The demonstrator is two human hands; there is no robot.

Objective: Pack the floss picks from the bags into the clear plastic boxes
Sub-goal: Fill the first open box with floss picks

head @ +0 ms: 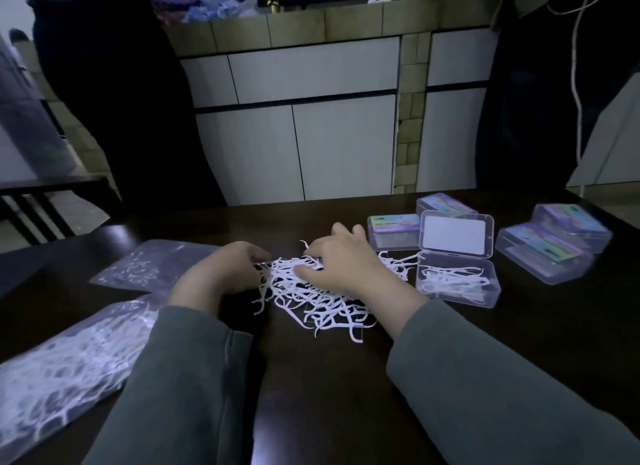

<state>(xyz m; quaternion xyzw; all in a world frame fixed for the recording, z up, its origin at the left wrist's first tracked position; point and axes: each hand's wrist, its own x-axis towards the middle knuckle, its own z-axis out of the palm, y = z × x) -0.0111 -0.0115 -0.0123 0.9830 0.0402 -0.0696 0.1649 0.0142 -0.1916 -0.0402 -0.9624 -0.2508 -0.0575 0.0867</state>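
So we've got a loose pile of white floss picks [311, 295] dumped in the middle of the dark table [519, 343], pretty much straight in front of us, all tangled together. Our right hand [341, 260] is lying on top of the far right part of the pile with the fingers bent down into the picks, and it looks like it's gathering some, but we honestly can't tell if anything is actually pinched. Our left hand [227, 269] is at the left edge of the pile, fingers curled in toward the picks, fingertips touching them; again, too blurry to say whether it's got hold of any. Just right of the pile there's an open clear box [457, 284] with a few picks already lying in it, its lid [455, 234] standing up behind it with a white label on the inside. A few stray picks lie between the pile and that box. Behind and to the right are four closed boxes [543, 257] with colourful labels, two behind the open one and two further right, overlapping each other. Off to the left we have a full bag of picks [69, 360] near us and a flatter, mostly empty-looking bag [152, 264] behind it. Both sleeves [485, 378] are grey-green.
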